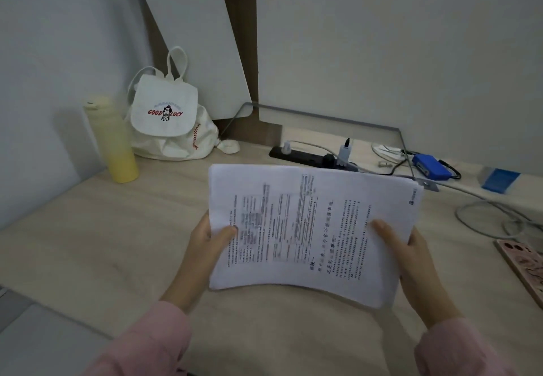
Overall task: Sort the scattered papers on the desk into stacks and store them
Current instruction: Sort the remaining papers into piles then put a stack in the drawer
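Biggest worry from where I'm standing: the thick stack of white printed paper sheets (308,228) is only pinched at its two side edges and it bows in the middle; the sheets aren't squared up either, you can see layers fanned out at the far right corner; if either grip slackens, I'd guess the loose ones slide out and end up scattered over the pale wooden tabletop (117,243). Second thing: the far edge of the stack hangs near the black power strip (299,155) with its plugs, and the grey cables (482,217) loop off to the right; push the pile forward carelessly and it could catch a plug or a cord. The tall yellow bottle (114,143) stands upright well off to the left beside the white canvas backpack (170,120), so that's less of a risk unless the stack swings that way.

The hands: the left hand (202,243) grips the left edge, thumb flat on the top page, fingers curled underneath out of sight; the right hand (411,258) does the same on the right edge; both are closed on the paper, which is lifted just above the middle of the tabletop, in front of the person.
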